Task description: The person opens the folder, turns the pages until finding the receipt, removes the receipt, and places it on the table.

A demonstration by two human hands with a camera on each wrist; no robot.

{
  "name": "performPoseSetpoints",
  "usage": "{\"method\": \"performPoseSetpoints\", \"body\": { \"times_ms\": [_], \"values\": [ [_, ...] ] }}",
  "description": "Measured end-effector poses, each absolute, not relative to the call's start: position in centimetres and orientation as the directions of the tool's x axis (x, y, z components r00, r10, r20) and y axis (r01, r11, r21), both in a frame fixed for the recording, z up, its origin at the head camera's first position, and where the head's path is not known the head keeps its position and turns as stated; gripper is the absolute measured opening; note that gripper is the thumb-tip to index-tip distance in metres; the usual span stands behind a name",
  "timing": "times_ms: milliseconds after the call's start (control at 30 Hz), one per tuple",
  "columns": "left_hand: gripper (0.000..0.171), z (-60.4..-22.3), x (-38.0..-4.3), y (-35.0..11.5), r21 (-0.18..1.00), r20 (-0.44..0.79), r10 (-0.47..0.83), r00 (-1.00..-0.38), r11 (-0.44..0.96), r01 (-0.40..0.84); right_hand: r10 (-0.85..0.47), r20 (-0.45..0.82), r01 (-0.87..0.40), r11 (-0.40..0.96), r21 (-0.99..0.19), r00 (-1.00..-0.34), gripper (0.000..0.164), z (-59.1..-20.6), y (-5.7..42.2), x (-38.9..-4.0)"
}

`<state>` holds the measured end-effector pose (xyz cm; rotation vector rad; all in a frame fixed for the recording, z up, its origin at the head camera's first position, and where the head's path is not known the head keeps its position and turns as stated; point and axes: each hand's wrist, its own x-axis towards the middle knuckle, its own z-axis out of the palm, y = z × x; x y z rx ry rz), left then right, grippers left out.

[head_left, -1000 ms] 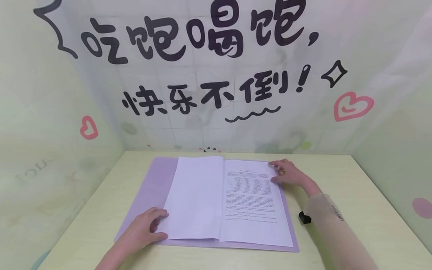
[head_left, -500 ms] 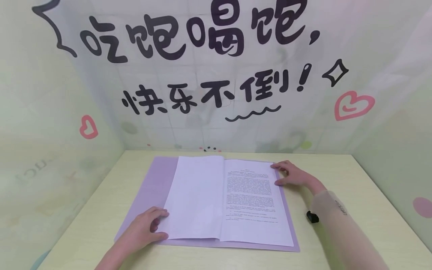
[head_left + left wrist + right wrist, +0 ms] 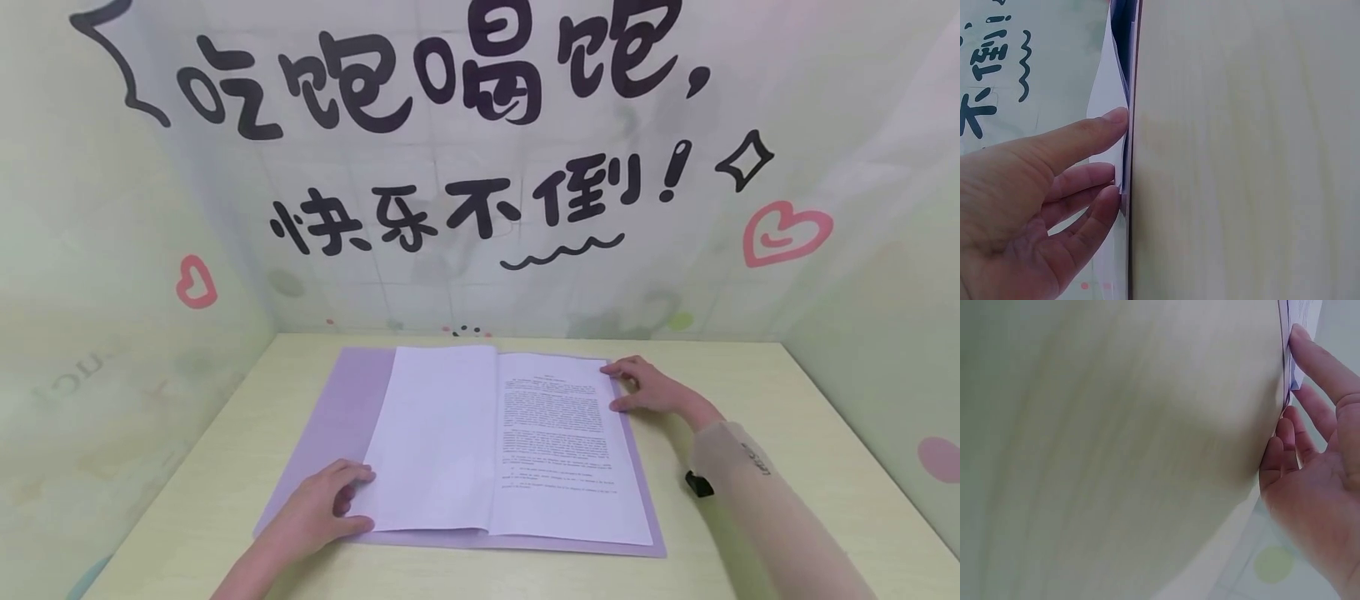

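A lilac folder (image 3: 356, 404) lies spread on the table with white sheets in it. The left page (image 3: 435, 433) is blank; the right page (image 3: 558, 517) carries printed text. My left hand (image 3: 318, 508) rests at the lower left corner of the blank page, thumb and fingertips touching it. At the upper right edge of the printed page, my right hand (image 3: 652, 390) touches the paper with thumb and index finger spread apart. In the right wrist view, the thumb (image 3: 1325, 362) lies on the page edge and the other fingers bend against the table.
The pale wooden table (image 3: 757, 417) reaches back to a printed wall sheet (image 3: 450, 292) with large black characters and drawn hearts. Side walls stand at left and right. A small black object (image 3: 700, 483) sits beside the right sleeve (image 3: 765, 500).
My right hand has shifted slightly to the right along the printed page's edge, and its sleeve went with it. The left hand and the folder have stayed in place.
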<state>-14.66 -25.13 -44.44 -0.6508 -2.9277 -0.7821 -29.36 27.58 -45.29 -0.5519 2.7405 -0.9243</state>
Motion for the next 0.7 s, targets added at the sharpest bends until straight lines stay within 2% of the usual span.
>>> {"method": "performPoseSetpoints", "body": {
  "times_ms": [400,700],
  "values": [
    [0.051,-44.5,-14.6,-25.0,0.462,0.129,0.388,-0.913,0.791,0.401,-0.371,-0.042,-0.288,0.784,-0.550,-0.928,0.061,-44.6,26.7,-28.6],
    [0.052,-44.5,-14.7,-25.1,0.456,0.122,0.388,-0.913,0.795,0.399,-0.363,-0.057,-0.257,0.753,-0.606,-0.930,0.059,-44.3,26.1,-28.4]
  ]
}}
